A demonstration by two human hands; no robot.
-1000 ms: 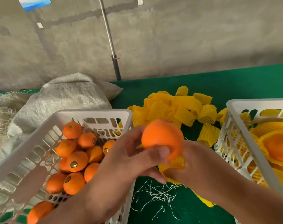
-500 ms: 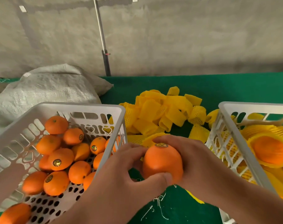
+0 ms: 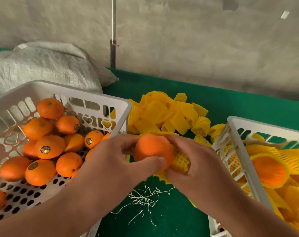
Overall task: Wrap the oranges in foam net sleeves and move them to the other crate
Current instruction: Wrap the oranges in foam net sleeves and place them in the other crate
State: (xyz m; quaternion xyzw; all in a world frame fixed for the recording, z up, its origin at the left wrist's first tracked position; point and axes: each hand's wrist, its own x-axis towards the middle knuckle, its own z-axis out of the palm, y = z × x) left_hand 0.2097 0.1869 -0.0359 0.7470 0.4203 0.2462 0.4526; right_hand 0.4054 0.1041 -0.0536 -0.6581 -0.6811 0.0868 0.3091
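Gripping one orange point(image 3: 152, 149) from both sides, the person's hands meet above the green surface point(image 3: 230, 106) between two white crates. The left hand point(image 3: 114, 161) curls around the fruit's near and left side, thumb laid across its front. The right hand point(image 3: 194, 161) holds the orange's right side together with a yellow foam net sleeve point(image 3: 181, 161), which is bunched against the fruit under the fingers and covers only that end.

The left crate point(image 3: 63, 88) sits at the surface's left edge and holds a heap of bare oranges point(image 3: 49, 146), several with small round stickers. The right crate point(image 3: 239, 151) stands at the right edge; inside it lies a wrapped orange point(image 3: 270, 173) among more yellow netting. Between the crates, toward the far edge, a loose pile of spare sleeves point(image 3: 165, 113) rests on the green cloth. Pale straw-like shreds point(image 3: 145, 199) lie scattered near the front edge, below the hands.

Behind the left crate, a grey woven sack point(image 3: 42, 65) slumps at the far left corner. A rough concrete wall point(image 3: 196, 40) rises behind the surface, with a thin vertical pole point(image 3: 113, 31) standing against it.
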